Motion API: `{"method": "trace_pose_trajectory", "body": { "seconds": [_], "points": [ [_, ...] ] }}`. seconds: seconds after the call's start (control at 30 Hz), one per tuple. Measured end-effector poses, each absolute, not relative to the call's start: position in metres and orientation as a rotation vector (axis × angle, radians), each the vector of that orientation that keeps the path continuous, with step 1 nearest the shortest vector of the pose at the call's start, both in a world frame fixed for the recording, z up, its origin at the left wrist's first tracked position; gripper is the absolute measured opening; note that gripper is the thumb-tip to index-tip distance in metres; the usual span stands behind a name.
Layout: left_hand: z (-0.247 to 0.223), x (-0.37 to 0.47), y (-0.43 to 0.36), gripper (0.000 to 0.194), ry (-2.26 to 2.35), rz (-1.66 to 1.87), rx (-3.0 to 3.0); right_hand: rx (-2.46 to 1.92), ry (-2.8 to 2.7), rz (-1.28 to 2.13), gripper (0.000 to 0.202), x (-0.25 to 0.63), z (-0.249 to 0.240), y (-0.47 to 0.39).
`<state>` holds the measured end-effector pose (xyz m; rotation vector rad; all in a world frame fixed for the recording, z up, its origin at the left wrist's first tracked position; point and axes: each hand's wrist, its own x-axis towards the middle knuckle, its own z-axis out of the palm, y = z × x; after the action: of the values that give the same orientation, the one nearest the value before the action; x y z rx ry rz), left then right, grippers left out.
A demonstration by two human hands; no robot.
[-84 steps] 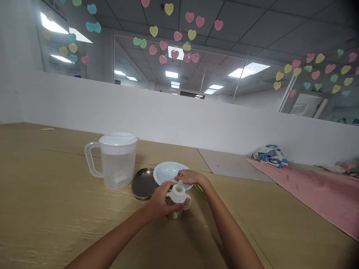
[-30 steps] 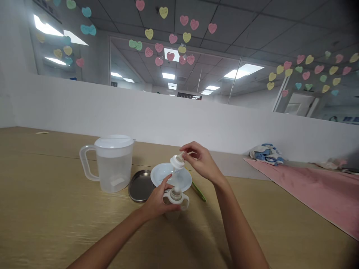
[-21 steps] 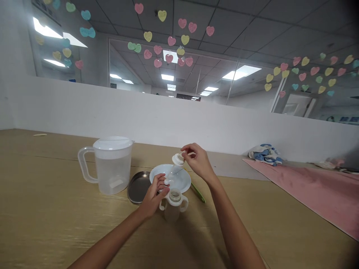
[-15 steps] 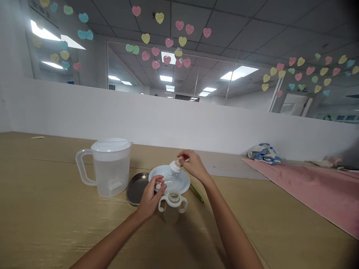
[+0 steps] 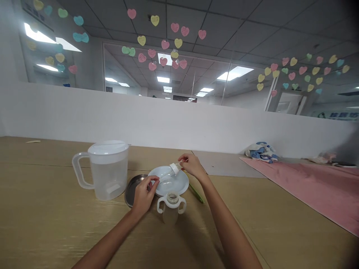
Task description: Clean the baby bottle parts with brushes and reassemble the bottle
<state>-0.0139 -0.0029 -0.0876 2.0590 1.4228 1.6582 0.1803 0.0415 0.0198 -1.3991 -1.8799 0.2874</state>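
Over the pale bowl (image 5: 183,186), my right hand (image 5: 192,165) pinches the nipple end of a baby bottle top (image 5: 175,169), which has a white collar. A thin clear straw (image 5: 165,177) runs from the collar down to the left. My left hand (image 5: 144,194) has thumb and fingers pressed together at the straw's lower end, which they hide. Just in front of the bowl stands the baby bottle (image 5: 171,215), upright and uncapped, with a white handle on either side. Neither hand touches it.
A clear lidded pitcher (image 5: 109,175) stands at left, beside a dark metal dish (image 5: 131,193). A green stick-like handle (image 5: 197,193) lies right of the bowl. Farther right are a pink mat (image 5: 303,183) and a crumpled blue-and-white cloth (image 5: 260,152) by the white wall (image 5: 179,123).
My left hand has shifted slightly left, and its fingers have closed into a narrower pinch at the straw's end. The bottle top has tilted further over. The view has shifted slightly.
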Motion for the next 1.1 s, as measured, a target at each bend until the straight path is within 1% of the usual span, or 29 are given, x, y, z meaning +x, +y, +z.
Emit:
{"method": "trace_pose_trajectory", "body": {
  "seconds": [0.13,0.3,0.53,0.7,0.87,0.97,1.1],
  "points": [
    [-0.089,-0.017,-0.001,0.027,1.451,1.711,1.974,-1.525,-1.814,0.041,0.029,0.189,0.022,0.044],
    [-0.088,-0.02,0.004,0.025,1.353,1.724,1.914,-1.548,-1.725,0.074,0.026,0.205,0.023,0.051],
    [-0.094,-0.019,0.006,0.023,1.277,1.572,2.139,-1.512,-1.771,0.146,0.026,0.2,0.022,0.051],
    [-0.096,-0.017,0.003,0.029,1.203,1.316,2.56,-1.512,-1.808,0.14,0.027,0.197,0.023,0.049],
    [-0.093,-0.019,0.002,0.035,1.308,1.136,2.633,-1.536,-1.829,0.118,0.025,0.195,0.023,0.049],
    [-0.094,-0.021,0.004,0.034,1.34,1.176,2.602,-1.505,-1.852,0.185,0.022,0.192,0.022,0.048],
    [-0.096,-0.02,0.004,0.036,1.383,1.316,2.536,-1.377,-1.963,0.44,0.016,0.184,0.023,0.04]
  ]
}}
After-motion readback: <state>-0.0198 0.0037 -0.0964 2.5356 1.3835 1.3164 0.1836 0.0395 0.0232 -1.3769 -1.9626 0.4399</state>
